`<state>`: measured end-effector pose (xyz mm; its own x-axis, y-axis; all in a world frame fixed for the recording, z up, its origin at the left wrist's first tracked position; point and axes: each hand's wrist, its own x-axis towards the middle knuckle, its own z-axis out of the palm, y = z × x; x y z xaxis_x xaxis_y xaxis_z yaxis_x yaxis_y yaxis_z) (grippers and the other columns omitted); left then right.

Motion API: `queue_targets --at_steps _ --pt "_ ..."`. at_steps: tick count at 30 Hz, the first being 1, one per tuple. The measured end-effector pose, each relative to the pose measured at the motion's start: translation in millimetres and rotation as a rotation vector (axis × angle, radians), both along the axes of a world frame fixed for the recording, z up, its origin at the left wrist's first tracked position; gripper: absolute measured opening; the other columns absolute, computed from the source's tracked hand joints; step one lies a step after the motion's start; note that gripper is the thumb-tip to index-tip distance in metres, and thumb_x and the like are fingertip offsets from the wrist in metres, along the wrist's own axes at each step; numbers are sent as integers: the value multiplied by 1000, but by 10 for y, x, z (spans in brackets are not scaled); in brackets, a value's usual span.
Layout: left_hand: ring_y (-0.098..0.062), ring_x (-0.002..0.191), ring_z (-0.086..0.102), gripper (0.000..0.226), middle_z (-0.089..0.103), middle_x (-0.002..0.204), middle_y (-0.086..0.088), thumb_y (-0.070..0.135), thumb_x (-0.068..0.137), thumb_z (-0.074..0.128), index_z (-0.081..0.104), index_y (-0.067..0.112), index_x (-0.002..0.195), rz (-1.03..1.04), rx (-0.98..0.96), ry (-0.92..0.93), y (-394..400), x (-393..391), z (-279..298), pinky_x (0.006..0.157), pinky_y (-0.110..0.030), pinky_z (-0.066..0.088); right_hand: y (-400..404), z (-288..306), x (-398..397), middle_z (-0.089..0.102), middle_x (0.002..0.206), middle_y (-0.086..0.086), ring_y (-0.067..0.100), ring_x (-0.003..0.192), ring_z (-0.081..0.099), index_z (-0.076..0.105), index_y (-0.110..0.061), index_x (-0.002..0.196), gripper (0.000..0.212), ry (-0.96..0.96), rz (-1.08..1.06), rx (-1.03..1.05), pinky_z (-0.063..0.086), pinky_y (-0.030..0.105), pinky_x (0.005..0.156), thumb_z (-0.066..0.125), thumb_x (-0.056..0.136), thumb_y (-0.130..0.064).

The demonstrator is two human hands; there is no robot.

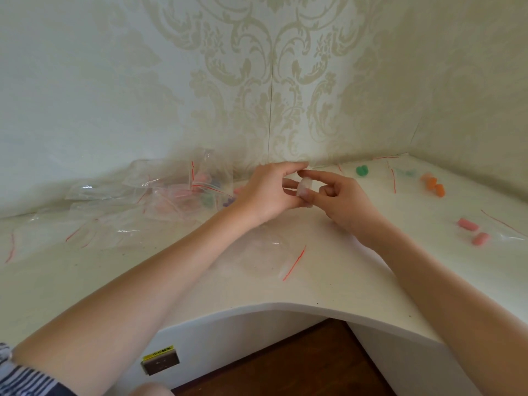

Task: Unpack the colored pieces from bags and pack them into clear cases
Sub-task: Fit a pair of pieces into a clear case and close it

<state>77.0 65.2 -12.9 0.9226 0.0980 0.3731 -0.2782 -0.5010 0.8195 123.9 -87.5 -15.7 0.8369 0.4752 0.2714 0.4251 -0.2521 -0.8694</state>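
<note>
Clear case (304, 186): raised above the white counter (328, 270), between both hands.
Left hand (267, 191): fingers pinched on the case's near side.
Right hand (341, 200): fingertips gripping its far side.
Contents: cannot tell if a piece is inside.
Loose pieces: orange (434, 185), pink (471, 230), green (362, 170), well to the right.
Bags (183, 192): piled left.
Advice: hold the base steady and ease the lid, not squeeze.

Single head-worn wide-angle view, looking forward and down from above the white corner table (328, 284); both forearms enter from the lower edge; the papered wall (257, 67) fills the upper half; close range
</note>
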Motion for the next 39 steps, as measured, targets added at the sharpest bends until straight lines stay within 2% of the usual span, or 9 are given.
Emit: queue_targets --at_steps 4,9,13,19,23,25,29,32,39 --pt "-10 94 66 78 57 122 1 1 64 84 50 17 132 39 -26 -72 28 12 31 83 -23 55 14 34 -31 31 47 -6 8 41 27 58 -37 121 36 61 -3 77 25 17 41 67 87 -33" --pt "-11 94 62 76 67 103 3 6 63 86 53 19 131 49 261 -152 39 22 -2 89 -19 49 10 62 -28 36 45 -7 10 38 28 66 -12 90 41 239 -75 36 19 20 40 55 90 -52" --pt "-16 95 63 57 68 106 -2 7 62 86 66 11 115 61 327 -208 47 40 -11 88 -27 51 13 91 -69 35 48 -5 12 38 26 63 -17 71 34 235 -54 -14 19 19 38 57 90 -45" --pt "-14 91 61 43 64 94 3 4 59 87 69 7 98 42 299 -188 58 41 -13 81 -19 51 4 92 -66 33 46 -7 12 40 24 50 -25 49 47 262 -13 1 17 19 38 53 95 -30" --pt "-11 86 63 47 63 87 4 14 51 91 63 13 89 56 203 -203 79 37 51 80 -26 52 -21 86 -18 31 45 -10 10 39 23 70 -20 86 22 308 -12 50 17 17 37 51 95 -21" --pt "-12 85 64 49 65 86 2 17 50 92 59 18 85 52 73 -179 74 34 79 83 -26 52 -38 76 33 32 45 -10 9 38 23 71 -19 100 25 311 -37 83 17 17 38 46 97 -19" --pt "-11 86 68 44 65 93 0 3 59 87 56 20 85 -4 -168 -31 82 22 93 82 -21 53 -54 32 99 35 46 -12 7 38 25 69 -18 102 27 239 -96 109 18 16 37 42 100 -19" --pt "-11 82 66 35 65 94 -2 -9 67 76 60 18 83 -7 -287 70 88 33 81 76 -28 58 -67 20 137 36 49 -10 8 39 26 70 -19 101 26 169 -113 139 19 17 38 43 100 -18" --pt "-13 85 70 38 72 94 -10 -2 76 74 64 7 111 -115 -276 229 36 16 60 75 -24 57 -57 69 91 29 49 -8 8 40 25 69 -13 101 26 247 -12 217 21 17 38 43 101 -19"
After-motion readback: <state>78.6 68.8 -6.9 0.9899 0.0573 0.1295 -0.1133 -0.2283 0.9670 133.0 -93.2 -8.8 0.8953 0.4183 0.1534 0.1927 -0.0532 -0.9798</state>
